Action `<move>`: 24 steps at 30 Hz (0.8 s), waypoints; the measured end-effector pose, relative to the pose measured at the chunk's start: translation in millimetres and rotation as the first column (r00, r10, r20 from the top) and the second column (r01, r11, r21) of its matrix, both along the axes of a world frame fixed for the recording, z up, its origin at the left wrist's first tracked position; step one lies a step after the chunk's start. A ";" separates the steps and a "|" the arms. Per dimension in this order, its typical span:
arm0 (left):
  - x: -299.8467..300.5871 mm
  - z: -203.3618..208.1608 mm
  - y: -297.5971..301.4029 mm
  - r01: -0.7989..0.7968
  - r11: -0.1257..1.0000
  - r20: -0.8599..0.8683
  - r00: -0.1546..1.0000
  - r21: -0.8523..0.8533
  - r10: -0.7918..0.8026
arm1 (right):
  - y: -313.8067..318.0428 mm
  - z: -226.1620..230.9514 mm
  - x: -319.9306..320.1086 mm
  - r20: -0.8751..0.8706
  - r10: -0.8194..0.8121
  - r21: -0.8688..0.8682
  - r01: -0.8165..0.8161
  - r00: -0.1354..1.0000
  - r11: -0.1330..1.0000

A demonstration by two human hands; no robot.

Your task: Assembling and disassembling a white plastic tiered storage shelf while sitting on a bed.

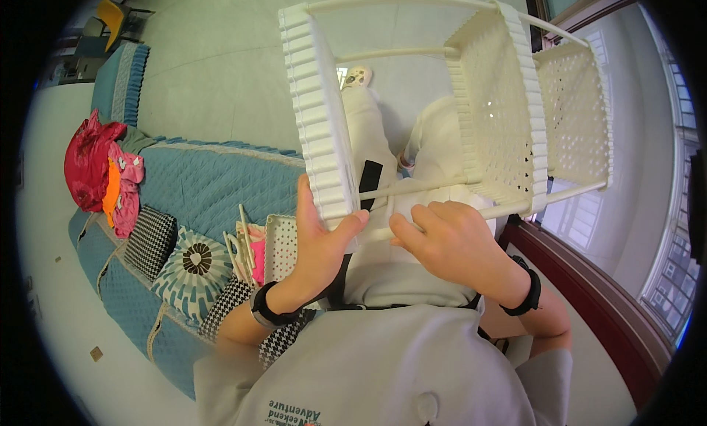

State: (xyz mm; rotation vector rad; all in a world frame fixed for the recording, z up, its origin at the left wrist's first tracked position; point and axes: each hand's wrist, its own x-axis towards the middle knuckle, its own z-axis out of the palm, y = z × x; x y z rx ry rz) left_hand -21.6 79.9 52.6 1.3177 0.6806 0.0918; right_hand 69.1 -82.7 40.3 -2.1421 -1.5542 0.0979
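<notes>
A cream-white plastic tiered storage rack (495, 106) lies sideways above my lap, its perforated basket tiers joined by thin poles. My left hand (318, 242) grips the near corner of its leftmost tier (321, 106), thumb over the edge and fingers partly hidden behind. Close to that corner, my right hand (451, 238) is curled around the near pole (508, 210). Another pole (420, 188) crosses just beyond my hands. The outermost basket (574, 117) extends to the right.
On my left stands a blue quilted sofa (221, 175) holding red and pink clothes (96, 161), patterned cushions (195, 260), a dotted white box (281, 245) and several white rods (244, 242). Pale floor tiles (221, 50) lie ahead. A dark red door sill (589, 315) runs along my right.
</notes>
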 end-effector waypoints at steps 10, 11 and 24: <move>6.9 0.4 1.9 -0.058 0.984 -0.003 0.998 -0.168 0.058 | -6.8 5.5 1.4 -0.155 0.192 -0.053 -0.202 0.969 0.978; 3.9 0.5 -2.6 -0.069 0.983 -0.001 0.998 -0.170 0.070 | -8.4 6.7 -0.3 -0.183 0.190 -0.096 -0.209 0.965 0.973; -11.1 -19.5 -15.3 -0.002 0.998 0.192 0.981 0.057 -0.009 | -14.6 -15.3 -27.2 -0.087 0.160 -0.059 -0.166 0.983 0.984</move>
